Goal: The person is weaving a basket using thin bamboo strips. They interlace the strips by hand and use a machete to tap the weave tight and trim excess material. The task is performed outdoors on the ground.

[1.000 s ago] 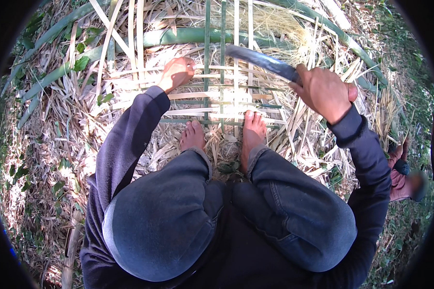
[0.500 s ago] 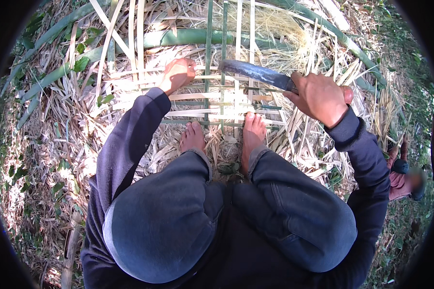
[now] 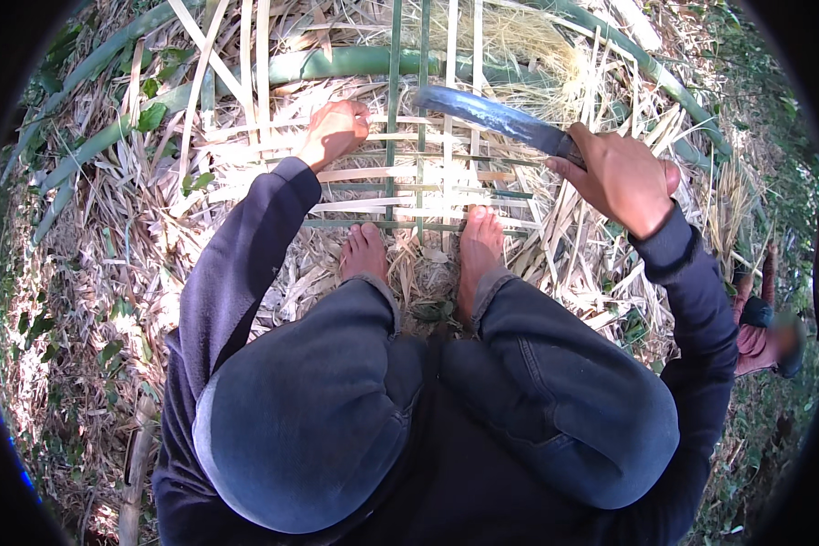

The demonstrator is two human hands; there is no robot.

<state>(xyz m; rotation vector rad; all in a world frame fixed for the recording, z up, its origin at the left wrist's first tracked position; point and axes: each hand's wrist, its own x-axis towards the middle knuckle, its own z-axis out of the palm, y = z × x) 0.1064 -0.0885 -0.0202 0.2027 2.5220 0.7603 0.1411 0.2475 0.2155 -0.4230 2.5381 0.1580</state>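
Ahead of my bare feet lies an open lattice of split bamboo strips [image 3: 446,189], some green and some pale, crossing over and under one another. My left hand [image 3: 335,130] is closed at the lattice's left side, its fingers curled round a pale crosswise bamboo strip [image 3: 399,119]; the fingertips are partly hidden. In my right hand [image 3: 623,177] is the handle of a machete [image 3: 493,116]. Its dark, worn blade points left, raised over the upper right of the lattice, with the tip beside the two green lengthwise strips [image 3: 393,96].
A thick green bamboo pole [image 3: 337,64] lies crosswise beyond my hands, under the lengthwise strips. Another green pole [image 3: 651,68] curves along the upper right. Dry leaves and shavings [image 3: 109,273] cover the ground. At the far right a person in a pink top [image 3: 755,350] is nearby.
My right hand has moved the machete up and to the right, away from the crosswise strips. My left hand has shifted slightly farther away, with the strip beside it moving too.
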